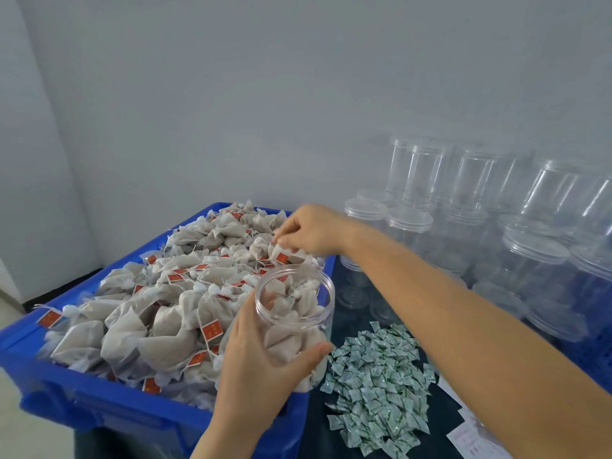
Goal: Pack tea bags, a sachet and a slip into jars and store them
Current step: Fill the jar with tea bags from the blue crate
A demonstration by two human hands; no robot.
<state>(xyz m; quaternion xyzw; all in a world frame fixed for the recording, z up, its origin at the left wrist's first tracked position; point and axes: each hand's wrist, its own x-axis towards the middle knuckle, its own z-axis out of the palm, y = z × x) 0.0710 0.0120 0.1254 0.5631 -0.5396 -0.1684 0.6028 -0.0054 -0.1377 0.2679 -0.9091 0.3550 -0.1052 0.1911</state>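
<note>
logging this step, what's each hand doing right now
Left hand: grips the open clear jar over the blue crate.
Right hand: pinches a tea bag in the crate.

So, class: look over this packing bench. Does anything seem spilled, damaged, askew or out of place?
Nothing stands out. The left hand tilts the open jar toward the blue crate on purpose, while the right hand pinches a tea bag. The sachets lie in a loose heap.

A clear round plastic jar is tilting open-mouthed, partly filled with beige mesh tea bags. Green-white paper sachets are lying heaped beside it.
</note>
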